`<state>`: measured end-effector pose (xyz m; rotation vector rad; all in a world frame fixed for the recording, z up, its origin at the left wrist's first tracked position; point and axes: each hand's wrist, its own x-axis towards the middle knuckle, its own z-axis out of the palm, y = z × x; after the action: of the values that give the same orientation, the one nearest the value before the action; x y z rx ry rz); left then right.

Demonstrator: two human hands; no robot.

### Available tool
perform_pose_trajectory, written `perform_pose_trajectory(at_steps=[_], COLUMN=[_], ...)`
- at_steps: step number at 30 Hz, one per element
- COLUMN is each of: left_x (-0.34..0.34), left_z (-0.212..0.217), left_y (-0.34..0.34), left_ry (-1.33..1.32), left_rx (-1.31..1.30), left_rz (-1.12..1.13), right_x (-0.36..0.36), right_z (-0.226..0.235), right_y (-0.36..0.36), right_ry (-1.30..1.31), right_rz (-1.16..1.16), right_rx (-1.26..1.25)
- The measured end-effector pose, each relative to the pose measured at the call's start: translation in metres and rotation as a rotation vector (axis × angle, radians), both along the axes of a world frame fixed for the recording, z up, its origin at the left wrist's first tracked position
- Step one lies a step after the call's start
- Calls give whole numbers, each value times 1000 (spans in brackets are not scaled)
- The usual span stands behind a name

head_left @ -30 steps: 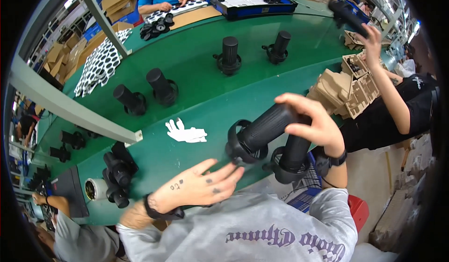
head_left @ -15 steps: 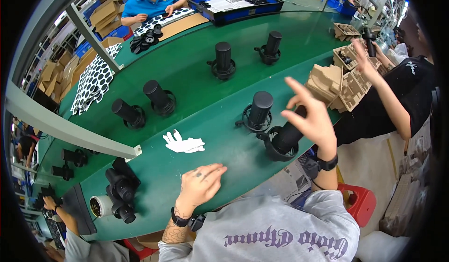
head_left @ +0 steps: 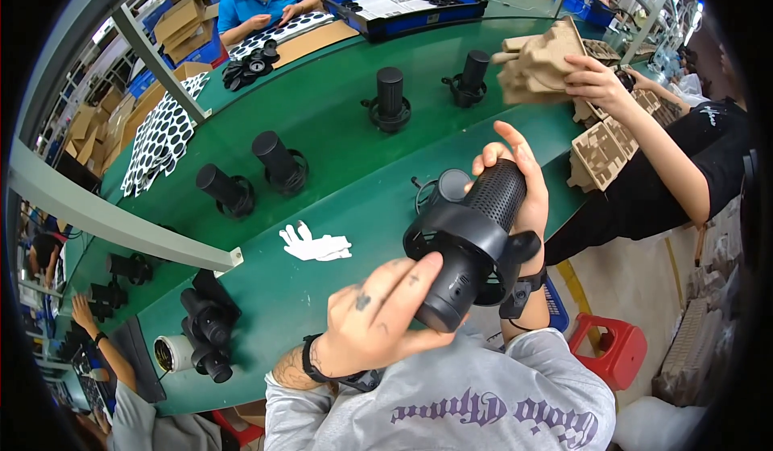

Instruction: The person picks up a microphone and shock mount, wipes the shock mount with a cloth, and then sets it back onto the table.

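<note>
A black microphone (head_left: pixel 460 275) with a mesh grille and a round shock-mount ring is tilted in the air above the bench, held between both hands. My right hand (head_left: pixel 527 197) is closed around the grille end, fingers partly behind it. Pressed against the base end, near the ring, is my left hand (head_left: pixel 374 314), its fingers closed on the body. Just behind, a second microphone (head_left: pixel 453 184) stands on the green bench, largely covered by the held one. A white glove (head_left: pixel 318 245) lies to the left.
Several microphones in mounts stand along the green belt (head_left: pixel 338 149). At right, a co-worker's hand lifts a moulded pulp tray (head_left: pixel 547 64); other trays (head_left: pixel 600 157) sit below. Black parts (head_left: pixel 211 326) and a white roll (head_left: pixel 171 354) lie left, near a metal post (head_left: pixel 121 209).
My right hand has picked up the nearer microphone and tilted it over the bench; my left hand has come right onto its base. The co-worker at right has raised a pulp tray.
</note>
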<state>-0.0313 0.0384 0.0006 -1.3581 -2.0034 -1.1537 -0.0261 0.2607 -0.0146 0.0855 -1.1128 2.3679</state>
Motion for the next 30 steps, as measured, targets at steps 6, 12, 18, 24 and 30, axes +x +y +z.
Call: perform_pose_trajectory(at_steps=[6, 12, 18, 24, 30], left_x=[7, 10, 10, 11, 11], left_z=[2, 20, 20, 25, 8], left_y=[-8, -7, -5, -5, -13], left_ry=[192, 244, 310, 387, 258], left_rx=[-1, -33, -55, -69, -7], left_rz=[63, 7, -11, -18, 33], right_x=[-5, -7, -5, -4, -6], right_z=[3, 5, 9, 12, 11], right_y=[-4, -2, 0, 0, -1], right_ry=[-8, 63, 85, 83, 33], right_rz=[72, 119, 117, 112, 101], right_rx=[45, -8, -1, 19, 137])
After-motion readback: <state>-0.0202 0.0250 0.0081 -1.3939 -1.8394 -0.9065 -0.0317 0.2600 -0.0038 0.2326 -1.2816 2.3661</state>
